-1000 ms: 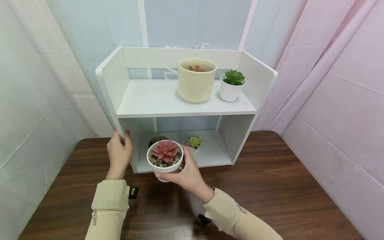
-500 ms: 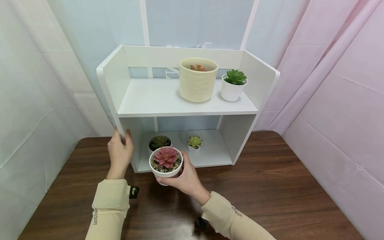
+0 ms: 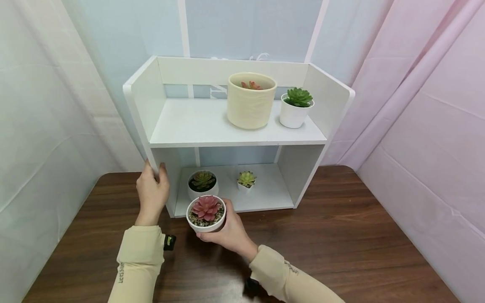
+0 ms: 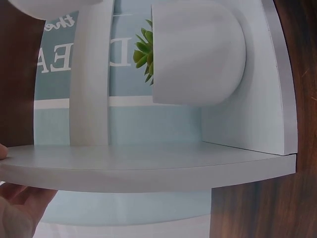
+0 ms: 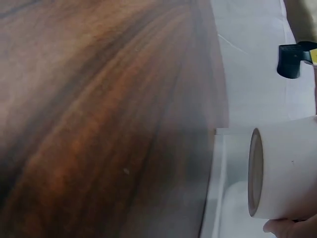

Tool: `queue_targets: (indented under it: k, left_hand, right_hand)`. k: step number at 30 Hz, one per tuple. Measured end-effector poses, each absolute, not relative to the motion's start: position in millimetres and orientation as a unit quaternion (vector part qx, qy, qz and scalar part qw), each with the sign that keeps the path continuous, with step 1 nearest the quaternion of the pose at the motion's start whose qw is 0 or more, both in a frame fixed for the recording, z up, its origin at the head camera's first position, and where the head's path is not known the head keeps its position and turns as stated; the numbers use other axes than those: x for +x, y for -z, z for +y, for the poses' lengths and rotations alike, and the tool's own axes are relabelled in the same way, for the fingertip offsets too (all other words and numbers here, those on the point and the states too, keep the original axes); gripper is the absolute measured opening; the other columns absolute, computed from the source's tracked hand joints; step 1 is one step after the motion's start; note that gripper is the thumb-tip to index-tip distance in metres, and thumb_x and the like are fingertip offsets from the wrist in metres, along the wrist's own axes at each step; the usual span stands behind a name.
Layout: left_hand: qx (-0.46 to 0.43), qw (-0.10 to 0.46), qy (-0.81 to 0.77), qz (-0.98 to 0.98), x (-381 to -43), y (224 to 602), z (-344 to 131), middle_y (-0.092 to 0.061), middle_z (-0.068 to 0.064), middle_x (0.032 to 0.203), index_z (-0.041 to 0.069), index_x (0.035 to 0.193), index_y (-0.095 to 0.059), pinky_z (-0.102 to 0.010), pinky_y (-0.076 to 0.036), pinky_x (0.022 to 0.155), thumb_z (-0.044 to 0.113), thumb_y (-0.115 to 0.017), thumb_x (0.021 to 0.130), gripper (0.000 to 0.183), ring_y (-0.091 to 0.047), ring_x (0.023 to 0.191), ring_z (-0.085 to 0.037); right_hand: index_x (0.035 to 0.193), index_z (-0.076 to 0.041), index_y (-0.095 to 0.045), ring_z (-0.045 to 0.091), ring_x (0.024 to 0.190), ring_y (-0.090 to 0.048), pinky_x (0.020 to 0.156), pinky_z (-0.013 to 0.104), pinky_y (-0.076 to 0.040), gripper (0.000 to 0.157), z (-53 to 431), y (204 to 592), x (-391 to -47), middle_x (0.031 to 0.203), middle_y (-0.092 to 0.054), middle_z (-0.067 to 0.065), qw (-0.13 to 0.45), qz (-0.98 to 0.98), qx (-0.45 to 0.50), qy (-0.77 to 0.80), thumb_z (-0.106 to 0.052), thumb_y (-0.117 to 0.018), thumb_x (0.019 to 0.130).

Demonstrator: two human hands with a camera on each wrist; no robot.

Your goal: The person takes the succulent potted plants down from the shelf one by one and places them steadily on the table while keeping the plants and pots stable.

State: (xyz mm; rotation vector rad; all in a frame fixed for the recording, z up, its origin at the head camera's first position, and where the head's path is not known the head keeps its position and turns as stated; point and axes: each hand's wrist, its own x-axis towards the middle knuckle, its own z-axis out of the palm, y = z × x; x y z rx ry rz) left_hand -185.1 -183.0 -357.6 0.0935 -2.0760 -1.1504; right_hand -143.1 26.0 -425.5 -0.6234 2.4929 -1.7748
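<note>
My right hand (image 3: 232, 233) grips a white pot with a pink succulent (image 3: 206, 210) and pebbles, held in front of the shelf's lower level. In the right wrist view the underside of this white pot (image 5: 287, 171) shows, with a fingertip at its side. My left hand (image 3: 152, 191) holds the left side panel of the white shelf (image 3: 227, 144), thumb inside and fingers outside; part of that hand (image 4: 25, 210) appears at the left wrist view's edge. Just behind the held pot, a white pot with a dark green succulent (image 3: 203, 182) stands on the lower level.
A small pot with a yellow-green succulent (image 3: 246, 180) stands further right on the lower level. Above are a cream pot with an orange plant (image 3: 251, 105) and a white pot with a green succulent (image 3: 295, 111). The shelf stands on a brown wooden table (image 3: 341, 235).
My right hand has moved down and toward me with the pink succulent pot, uncovering the dark green succulent behind it. The left hand stays on the shelf's side.
</note>
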Motion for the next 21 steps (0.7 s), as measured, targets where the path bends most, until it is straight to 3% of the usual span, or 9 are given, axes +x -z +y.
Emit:
queue_targets:
  k: [21]
  left_hand:
    - [0.036,0.376,0.45,-0.809,-185.8,357.2,-182.8,-0.062,-0.033,0.114,-0.007,0.124,-0.053,-0.063,-0.046,0.08,0.012,-0.047,0.098,0.033,-0.06,0.102,-0.051]
  right_hand:
    - [0.132,-0.011,-0.039,0.018,0.117,-0.056,0.099,0.034,-0.043,0.089,18.5,448.0,-140.1,0.129,-0.056,0.004,0.006,0.816,-0.17,0.552,-0.029,-0.089,0.061]
